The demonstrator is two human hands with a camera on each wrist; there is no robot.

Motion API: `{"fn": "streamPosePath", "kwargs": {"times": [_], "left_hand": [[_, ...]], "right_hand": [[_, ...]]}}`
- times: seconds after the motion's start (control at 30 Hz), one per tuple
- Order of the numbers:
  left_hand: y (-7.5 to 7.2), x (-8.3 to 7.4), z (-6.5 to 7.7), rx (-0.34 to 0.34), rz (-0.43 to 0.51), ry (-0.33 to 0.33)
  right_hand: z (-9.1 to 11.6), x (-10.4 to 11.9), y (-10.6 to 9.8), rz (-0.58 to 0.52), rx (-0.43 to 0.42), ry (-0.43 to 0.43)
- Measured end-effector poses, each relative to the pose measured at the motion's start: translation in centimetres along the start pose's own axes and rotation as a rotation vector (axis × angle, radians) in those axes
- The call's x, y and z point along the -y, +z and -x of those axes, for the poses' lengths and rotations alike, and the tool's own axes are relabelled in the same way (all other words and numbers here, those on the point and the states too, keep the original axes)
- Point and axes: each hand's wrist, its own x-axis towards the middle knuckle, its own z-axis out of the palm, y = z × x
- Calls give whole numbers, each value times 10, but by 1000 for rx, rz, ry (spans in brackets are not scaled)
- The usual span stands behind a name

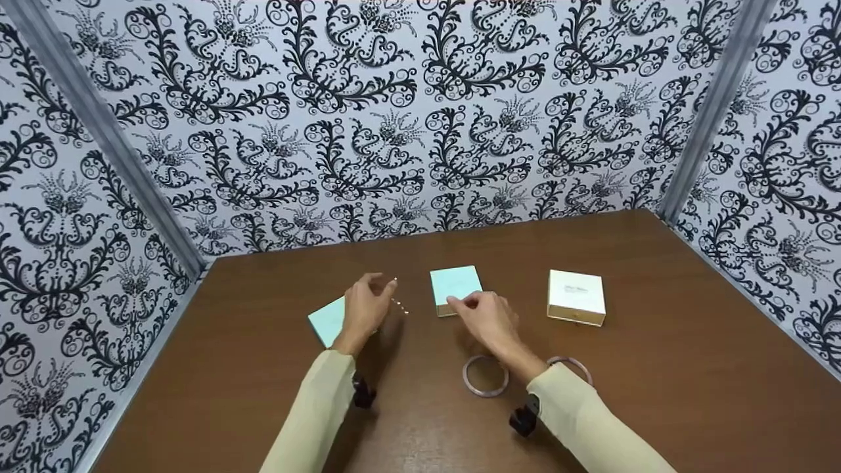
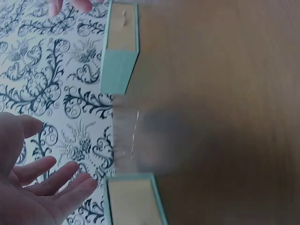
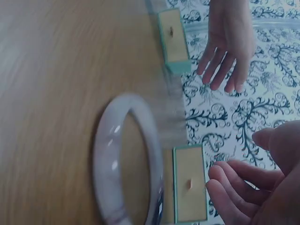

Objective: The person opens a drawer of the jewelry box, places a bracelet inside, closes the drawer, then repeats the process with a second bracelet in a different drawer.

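At left, a mint-green square box (image 1: 324, 323) sits partly hidden behind my left hand (image 1: 366, 307); the left wrist view reveals its loosely spread, empty fingers. Right of it lies a thin beaded chain (image 1: 399, 305), then another mint-green square box (image 1: 455, 282), its loop pull showing only in the wrist views. My right hand (image 1: 487, 318) reaches toward that box, fingers bent, holding nothing. Nearer, pale ring-shaped bangles (image 1: 486, 395) flank my wrist; rightmost, a cream-white square box (image 1: 576, 293).

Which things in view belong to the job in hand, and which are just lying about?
Likely in the job, being nearest the hands:
bracelet, by the left grip
left teal box, also by the left grip
middle teal box, by the right grip

Probably just lying about:
white box
left bangle
right bangle
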Motion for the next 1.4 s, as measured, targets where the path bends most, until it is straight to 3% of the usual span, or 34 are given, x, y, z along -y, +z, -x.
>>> {"fn": "streamPosePath", "kwargs": {"times": [0.13,0.4,0.63,0.87,1.1,1.4], "left_hand": [[18,-1,2,-14,35,-53],[40,-4,0,92,107,-129],[56,-8,-1,192,183,-114],[71,-13,-1,183,221,-43],[80,-18,-1,186,240,-52],[82,-13,-3,212,231,-31]], "right_hand": [[-4,-12,1,-6,12,54],[-10,-23,4,-105,67,114],[-18,-30,11,-230,123,183],[-25,-33,15,-356,161,235],[-29,-34,17,-366,170,269],[-32,-31,21,-358,180,278]]}}
